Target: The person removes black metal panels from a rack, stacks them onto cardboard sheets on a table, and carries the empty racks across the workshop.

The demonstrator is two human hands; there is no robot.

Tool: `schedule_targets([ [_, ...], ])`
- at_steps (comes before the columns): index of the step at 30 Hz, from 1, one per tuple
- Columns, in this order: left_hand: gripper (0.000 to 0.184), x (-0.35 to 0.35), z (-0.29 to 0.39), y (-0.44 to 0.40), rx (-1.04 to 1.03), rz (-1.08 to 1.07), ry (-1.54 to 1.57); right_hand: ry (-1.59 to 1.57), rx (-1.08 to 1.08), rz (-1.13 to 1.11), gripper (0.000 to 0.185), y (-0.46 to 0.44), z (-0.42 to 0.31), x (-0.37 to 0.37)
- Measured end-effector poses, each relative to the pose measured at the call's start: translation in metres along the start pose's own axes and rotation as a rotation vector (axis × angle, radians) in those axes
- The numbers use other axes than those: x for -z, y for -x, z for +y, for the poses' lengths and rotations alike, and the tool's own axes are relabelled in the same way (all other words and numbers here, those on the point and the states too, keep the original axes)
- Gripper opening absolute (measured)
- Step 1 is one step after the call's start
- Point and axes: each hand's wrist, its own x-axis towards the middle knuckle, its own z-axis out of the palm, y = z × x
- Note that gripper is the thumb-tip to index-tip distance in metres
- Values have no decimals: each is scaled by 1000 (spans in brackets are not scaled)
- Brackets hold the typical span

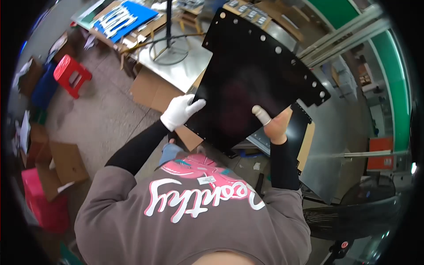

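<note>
A large glossy black panel (247, 75) with a row of round holes along its far curved edge is held up in front of me, tilted. My left hand (181, 111), in a white glove, grips its left edge with the thumb on top. My right hand (276, 126), bare except for a pale cover on the thumb, grips the near right edge; its other fingers are hidden under the panel. Below and to the right lies another black sheet (297, 128) with small holes along its edge, near my right forearm.
A red stool (72, 75) stands on the floor at left, with an open cardboard box (66, 168) nearer. A metal-topped table (176, 70) carries a round wire stand. A blue board (126, 20) with white pieces lies beyond. At lower right is a black fan (353, 216).
</note>
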Motion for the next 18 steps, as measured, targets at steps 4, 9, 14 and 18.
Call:
schedule_targets([
  [4,45,17,-12,54,191,98,146,-368,-350,-168,15,2,60,-44],
  [9,42,28,-36,114,247,351,124,-452,-475,-219,15,20,64,-122],
  [14,37,46,-66,181,324,695,108,-645,-390,-270,23,-8,13,-189],
  [18,36,87,-88,242,490,704,40,-1035,-622,-171,37,-36,-17,-230],
])
